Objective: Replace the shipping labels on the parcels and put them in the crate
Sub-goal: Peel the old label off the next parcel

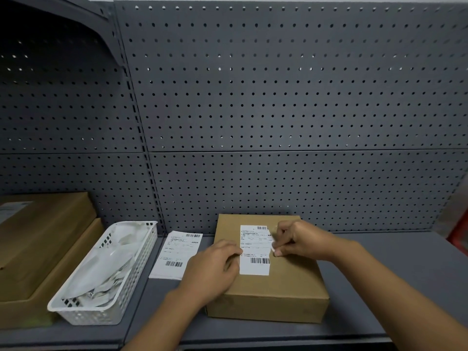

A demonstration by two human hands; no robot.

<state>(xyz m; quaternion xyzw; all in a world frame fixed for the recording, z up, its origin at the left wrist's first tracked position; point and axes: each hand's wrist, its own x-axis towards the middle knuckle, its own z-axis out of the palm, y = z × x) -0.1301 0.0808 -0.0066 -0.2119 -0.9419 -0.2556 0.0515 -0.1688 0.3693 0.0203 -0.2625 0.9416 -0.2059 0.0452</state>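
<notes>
A brown cardboard parcel [273, 287] lies flat on the grey shelf [379, 287] in front of me. A white shipping label [254, 252] with barcodes sits on its top face. My left hand [215, 267] rests on the parcel's left part, fingertips touching the label's left edge. My right hand [298, 239] pinches the label's right edge, where a small bit of white is lifted. A second white label sheet [177, 252] lies flat on the shelf just left of the parcel.
A white plastic basket [131, 269] holding crumpled white backing paper stands to the left. Two stacked brown boxes [38, 249] sit at the far left. A grey pegboard wall [278, 110] closes the back. Something red [459, 239] shows at the right edge.
</notes>
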